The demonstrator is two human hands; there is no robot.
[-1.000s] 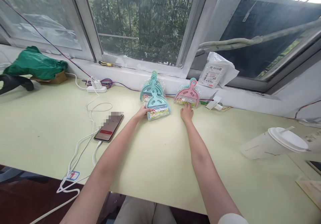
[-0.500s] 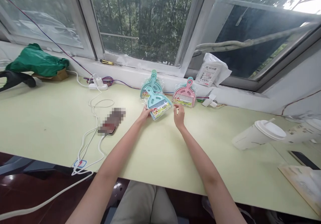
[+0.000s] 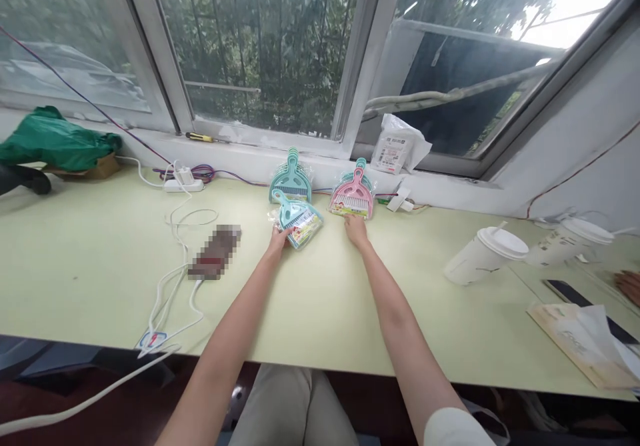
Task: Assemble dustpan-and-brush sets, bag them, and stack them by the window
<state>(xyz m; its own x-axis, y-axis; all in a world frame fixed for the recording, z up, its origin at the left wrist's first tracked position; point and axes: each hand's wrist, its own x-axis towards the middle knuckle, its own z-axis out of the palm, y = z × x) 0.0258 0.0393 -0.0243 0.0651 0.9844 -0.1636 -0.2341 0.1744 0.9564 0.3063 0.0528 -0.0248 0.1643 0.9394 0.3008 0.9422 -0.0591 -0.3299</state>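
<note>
My left hand (image 3: 279, 242) is closed on the lower left edge of a light blue dustpan and brush set (image 3: 299, 221) in clear wrapping, tilted above the table. Behind it a stack of teal dustpan sets (image 3: 291, 181) leans at the wall, its handles lined up. My right hand (image 3: 357, 231) has its fingers closed at the bottom edge of a pink dustpan and brush set (image 3: 356, 196); the fingertips are partly hidden. Teal dustpans (image 3: 369, 181) show behind the pink one.
At left lie a pixelated phone (image 3: 216, 253), white cables and a power strip (image 3: 184, 185). White paper cups (image 3: 486, 254) stand at right, near a dark phone (image 3: 567, 293) and a paper bag (image 3: 575, 339). A wrapped package (image 3: 395, 149) rests on the sill. Another person's hand (image 3: 627, 286) shows at the right edge.
My right hand has moved from beside the light blue set to the pink set's bottom edge. The pink handle now sits lower against the teal one behind. The view has shifted right.
</note>
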